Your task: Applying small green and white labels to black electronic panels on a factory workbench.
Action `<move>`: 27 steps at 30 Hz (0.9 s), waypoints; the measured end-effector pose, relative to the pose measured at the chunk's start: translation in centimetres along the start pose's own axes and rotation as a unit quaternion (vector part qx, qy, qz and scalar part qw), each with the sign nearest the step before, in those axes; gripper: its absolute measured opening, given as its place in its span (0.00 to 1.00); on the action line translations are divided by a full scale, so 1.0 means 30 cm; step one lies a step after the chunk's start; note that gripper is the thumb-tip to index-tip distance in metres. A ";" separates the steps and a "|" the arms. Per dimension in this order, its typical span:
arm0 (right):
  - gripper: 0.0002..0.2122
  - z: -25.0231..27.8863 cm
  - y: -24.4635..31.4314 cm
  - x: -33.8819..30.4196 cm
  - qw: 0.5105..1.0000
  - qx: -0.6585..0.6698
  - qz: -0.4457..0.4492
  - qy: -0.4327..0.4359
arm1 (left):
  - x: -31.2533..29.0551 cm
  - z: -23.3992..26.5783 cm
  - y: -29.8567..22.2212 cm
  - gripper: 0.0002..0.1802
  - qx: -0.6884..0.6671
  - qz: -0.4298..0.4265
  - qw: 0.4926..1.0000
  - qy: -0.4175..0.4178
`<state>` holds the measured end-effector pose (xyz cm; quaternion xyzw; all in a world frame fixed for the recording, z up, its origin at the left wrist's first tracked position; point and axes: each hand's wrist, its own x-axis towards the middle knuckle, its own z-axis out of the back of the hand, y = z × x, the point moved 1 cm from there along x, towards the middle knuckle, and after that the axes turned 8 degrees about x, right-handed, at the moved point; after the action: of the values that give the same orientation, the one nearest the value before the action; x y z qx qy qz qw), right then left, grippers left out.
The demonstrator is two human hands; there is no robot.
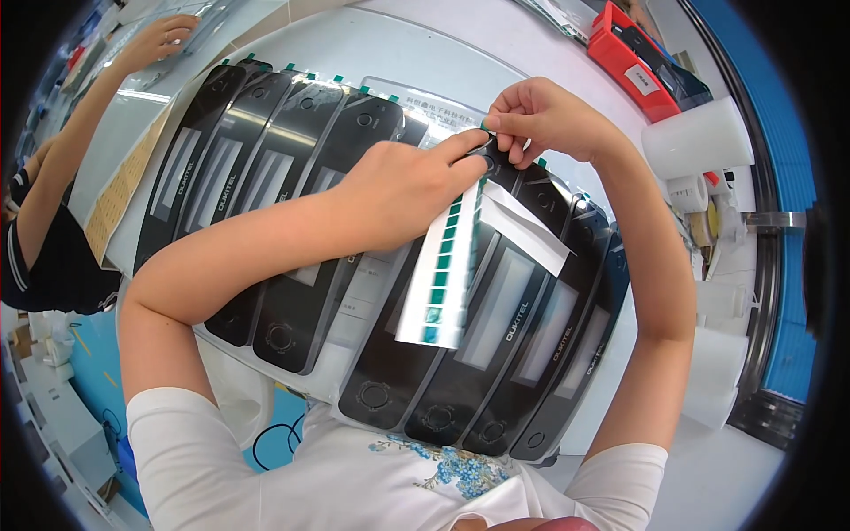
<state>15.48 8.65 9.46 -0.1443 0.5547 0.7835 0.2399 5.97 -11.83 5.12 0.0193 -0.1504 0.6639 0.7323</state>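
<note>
My left hand (412, 188) is closed at the top of a white strip of green adhesive tabs (436, 288), which hangs down over the black panels. A folded piece of white backing paper (529, 232) sticks out to its right. My right hand (551, 119) has thumb and fingers pinched together at the top edge of a black panel (500, 319), beside a small green tab (485, 129); my fingers partly hide what they hold. Long black panels with a grey window and round holes lie side by side, and several panels (305, 111) at the left carry green tabs along their top ends.
At the far right stands a red bin (660, 108) with dark items in it. White rolls (695, 142) and tape rolls (687, 195) line the right edge. Another person's hand (158, 42) reaches over the bench at upper left, near a brown board (131, 181).
</note>
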 end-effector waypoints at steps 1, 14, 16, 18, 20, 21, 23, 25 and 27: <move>0.10 -0.009 0.010 -0.014 0.999 -0.001 0.015 -0.030 | 0.001 0.009 0.003 0.16 0.001 0.000 1.000 0.000; 0.10 0.125 -0.479 -0.766 0.921 0.059 -0.107 -0.369 | -0.237 0.173 -0.179 0.18 -0.490 0.049 0.861 0.124; 0.10 0.098 -0.483 -0.792 0.926 0.082 -0.102 -0.354 | -0.200 0.172 -0.229 0.17 -0.484 0.038 0.861 0.151; 0.10 0.075 -0.489 -0.780 0.927 0.110 -0.093 -0.347 | -0.191 0.160 -0.263 0.19 -0.458 0.043 0.871 0.171; 0.10 0.067 -0.501 -0.763 0.935 0.103 -0.068 -0.332 | -0.204 0.126 -0.279 0.18 -0.513 0.109 0.830 0.189; 0.10 0.062 -0.506 -0.756 0.937 0.094 -0.053 -0.331 | -0.210 0.120 -0.295 0.20 -0.507 0.095 0.842 0.160; 0.10 0.061 -0.512 -0.738 0.935 0.112 -0.057 -0.331 | -0.227 0.120 -0.311 0.22 -0.493 0.136 0.844 0.161; 0.09 0.066 -0.513 -0.724 0.938 0.035 -0.061 -0.340 | -0.246 0.120 -0.320 0.22 -0.481 0.145 0.851 0.154; 0.08 0.071 -0.522 -0.721 0.944 0.032 -0.046 -0.326 | -0.268 0.107 -0.321 0.21 -0.498 0.172 0.839 0.133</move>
<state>42.21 10.21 8.32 0.1010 0.4639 0.7576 0.4479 14.17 -21.46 7.87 -0.4629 -0.3627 0.6111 0.5299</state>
